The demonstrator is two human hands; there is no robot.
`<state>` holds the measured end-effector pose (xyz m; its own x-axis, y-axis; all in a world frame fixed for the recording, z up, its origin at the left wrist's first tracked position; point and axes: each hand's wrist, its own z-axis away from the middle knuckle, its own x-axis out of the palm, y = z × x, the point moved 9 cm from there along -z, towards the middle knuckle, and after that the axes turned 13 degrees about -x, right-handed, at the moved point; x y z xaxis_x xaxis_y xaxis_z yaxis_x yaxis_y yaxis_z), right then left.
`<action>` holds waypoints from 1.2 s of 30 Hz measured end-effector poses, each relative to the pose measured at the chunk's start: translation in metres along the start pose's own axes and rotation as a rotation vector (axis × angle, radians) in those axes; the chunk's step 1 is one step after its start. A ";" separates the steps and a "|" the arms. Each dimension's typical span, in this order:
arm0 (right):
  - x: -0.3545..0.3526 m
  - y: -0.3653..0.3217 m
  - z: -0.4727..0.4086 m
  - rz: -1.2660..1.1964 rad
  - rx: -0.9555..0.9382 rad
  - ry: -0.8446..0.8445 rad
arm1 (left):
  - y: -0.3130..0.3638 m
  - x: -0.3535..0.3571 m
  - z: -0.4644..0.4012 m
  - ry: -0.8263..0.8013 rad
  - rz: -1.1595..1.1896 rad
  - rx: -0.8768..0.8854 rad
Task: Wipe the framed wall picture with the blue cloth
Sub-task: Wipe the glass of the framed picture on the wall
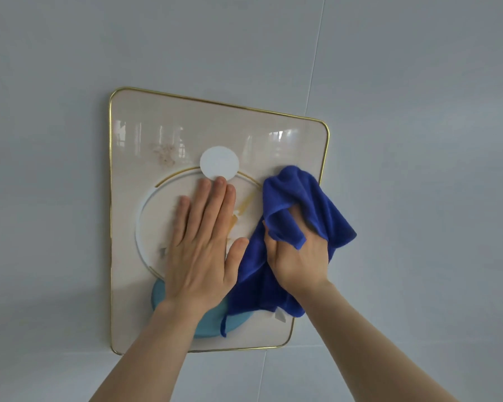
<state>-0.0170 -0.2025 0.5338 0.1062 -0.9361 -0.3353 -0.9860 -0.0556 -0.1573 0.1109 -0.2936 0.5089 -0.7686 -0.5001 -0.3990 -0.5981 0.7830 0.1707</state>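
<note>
The framed wall picture [157,126] hangs on a pale wall, cream-coloured with a thin gold rim, a white disc and ring, and a light blue shape at the bottom. My left hand [204,242] lies flat on the glass over the ring, fingers together and pointing up. My right hand [296,256] grips the bunched blue cloth [302,198] and presses it against the picture's right side, near the gold edge. Part of the cloth hangs down below my right hand over the blue shape.
The pale grey wall [418,111] has thin tile seams, one running diagonally at the upper right and one below the picture. Window reflections show on the upper glass.
</note>
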 end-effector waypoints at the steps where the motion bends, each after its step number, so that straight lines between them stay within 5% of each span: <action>1: 0.002 0.003 0.010 -0.024 0.037 -0.018 | 0.000 0.001 0.000 0.003 -0.003 -0.001; 10: 0.039 0.017 0.111 0.223 -0.007 -0.493 | 0.000 0.001 0.000 -0.005 0.002 -0.001; 15: 0.044 0.035 0.165 0.106 0.302 -0.790 | 0.001 -0.003 0.002 -0.023 0.021 -0.009; 19: 0.031 0.014 0.155 0.339 0.078 -0.805 | 0.004 -0.006 0.002 -0.045 0.026 -0.019; 21: 0.023 0.010 0.153 0.468 0.123 -0.909 | 0.004 -0.008 0.001 -0.063 0.018 -0.018; 28: -0.025 0.010 0.136 0.153 0.472 -0.675 | 0.003 -0.011 0.002 -0.121 0.023 -0.021; 31: -0.039 0.000 0.110 0.125 0.429 -0.660 | 0.003 -0.012 0.002 -0.141 0.038 -0.028; 36: -0.077 -0.025 0.032 0.012 0.350 -0.362 | 0.003 -0.014 0.002 -0.158 0.025 -0.033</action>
<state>0.0036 -0.1175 0.5339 0.1938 -0.7519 -0.6302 -0.8918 0.1327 -0.4325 0.1201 -0.2832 0.5130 -0.7397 -0.4139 -0.5305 -0.5881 0.7808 0.2109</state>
